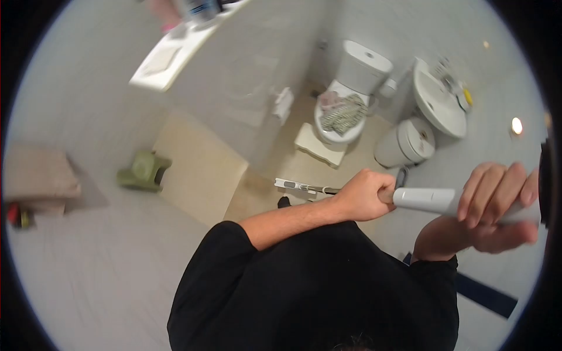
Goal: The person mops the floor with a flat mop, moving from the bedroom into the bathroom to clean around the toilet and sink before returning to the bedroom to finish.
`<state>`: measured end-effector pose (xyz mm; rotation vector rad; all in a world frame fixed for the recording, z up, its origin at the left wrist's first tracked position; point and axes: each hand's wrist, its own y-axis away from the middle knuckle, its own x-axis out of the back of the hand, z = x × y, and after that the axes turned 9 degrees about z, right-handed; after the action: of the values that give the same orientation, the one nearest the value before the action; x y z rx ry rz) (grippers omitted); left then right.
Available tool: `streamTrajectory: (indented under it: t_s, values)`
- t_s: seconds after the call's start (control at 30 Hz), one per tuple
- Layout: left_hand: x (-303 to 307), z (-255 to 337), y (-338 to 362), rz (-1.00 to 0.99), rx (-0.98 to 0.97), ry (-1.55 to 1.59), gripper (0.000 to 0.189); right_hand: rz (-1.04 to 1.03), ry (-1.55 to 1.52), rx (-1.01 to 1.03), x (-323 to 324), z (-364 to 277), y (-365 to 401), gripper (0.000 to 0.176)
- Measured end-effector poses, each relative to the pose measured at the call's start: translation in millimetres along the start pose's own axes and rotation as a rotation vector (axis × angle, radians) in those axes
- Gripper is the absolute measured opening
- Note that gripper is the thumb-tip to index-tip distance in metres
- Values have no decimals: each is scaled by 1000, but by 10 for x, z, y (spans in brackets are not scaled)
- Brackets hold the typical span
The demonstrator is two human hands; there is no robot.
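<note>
Both my hands hold a long mop. My left hand (364,196) is closed around the thin pole where it meets the thick white handle (426,199). My right hand (499,206) wraps the handle's upper end, fingers curled over it. The pole runs down to the left to a flat grey-white mop head (297,186), which lies on the beige floor in front of the toilet area. My black shirt fills the lower middle of the view.
A white toilet (351,82) has striped cloths on its seat and a white step (319,146) in front. A lidded bin (405,143) and a sink (439,102) stand to the right. A tiled partition wall (252,88) and a green stool (143,171) are left.
</note>
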<state>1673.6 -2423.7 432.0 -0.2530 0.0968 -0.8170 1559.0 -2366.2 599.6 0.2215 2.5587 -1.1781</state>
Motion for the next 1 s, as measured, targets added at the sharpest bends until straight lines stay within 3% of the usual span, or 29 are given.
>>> streamTrajectory:
  t_s: [0.1,0.23,0.3,0.37,0.4,0.43,0.5,0.63,0.7,0.77,0.9,1.0]
  values:
    - [-16,-2,-399,-121,45,12,20,81,270,34,182,-44,-225,32]
    - [-720,-248,-494,-252,-14,116,15,328,576,118,411,-529,26,30]
    - [-964,-260,-779,-449,-7,140,15,358,823,165,588,-691,7,29]
    - [-1297,-205,-1112,-596,-11,154,22,442,879,222,919,-1006,-46,31]
    - [-1494,-117,-1291,-669,-7,111,27,616,1104,311,1314,-1220,-3,34]
    - [-1729,-82,-1439,-715,-8,120,27,649,1135,321,1464,-1372,98,34]
    - [-2082,-8,-1658,-740,-128,199,34,684,1188,360,1629,-1534,215,34]
    - [-2951,170,-2114,-811,-161,244,33,731,1234,428,2261,-1906,314,35]
    - [-3279,247,-2280,-732,-238,281,33,739,1251,421,2475,-1990,347,35]
    - [-3627,208,-2528,-786,-206,243,33,737,1267,434,2787,-2114,330,36]
    - [-4140,78,-2822,-708,-119,313,33,769,1303,442,3271,-2200,274,37]
    - [-4410,-103,-3152,-727,-109,479,33,786,1333,460,3641,-2181,163,37]
